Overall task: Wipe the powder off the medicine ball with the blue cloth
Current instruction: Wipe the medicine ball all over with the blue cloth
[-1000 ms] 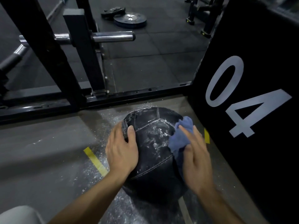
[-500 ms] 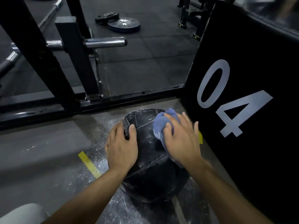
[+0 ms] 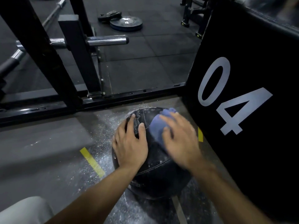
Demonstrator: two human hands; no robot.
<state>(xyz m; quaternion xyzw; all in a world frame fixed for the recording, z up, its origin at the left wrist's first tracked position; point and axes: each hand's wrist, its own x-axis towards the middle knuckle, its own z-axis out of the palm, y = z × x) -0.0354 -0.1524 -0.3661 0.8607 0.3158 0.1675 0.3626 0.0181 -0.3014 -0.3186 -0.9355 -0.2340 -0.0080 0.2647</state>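
Note:
A black medicine ball (image 3: pixel 155 173) sits on the grey floor, with faint white powder streaks on its leather. My left hand (image 3: pixel 129 146) rests flat on the ball's left top, fingers spread beside a black strap. My right hand (image 3: pixel 179 141), blurred by motion, presses the crumpled blue cloth (image 3: pixel 157 126) against the ball's upper right with fingers fairly straight. Most of the cloth lies under that hand.
A large black box marked "04" (image 3: pixel 252 110) stands close on the right of the ball. A black rack frame (image 3: pixel 77 62) with a steel peg (image 3: pixel 106 40) runs along the far side. Weight plates (image 3: pixel 126 23) lie further back. White powder (image 3: pixel 103 159) dusts the floor around the ball.
My right hand has swept the blue cloth from the ball's right side up and left over its top. My left hand has stayed in place on the ball.

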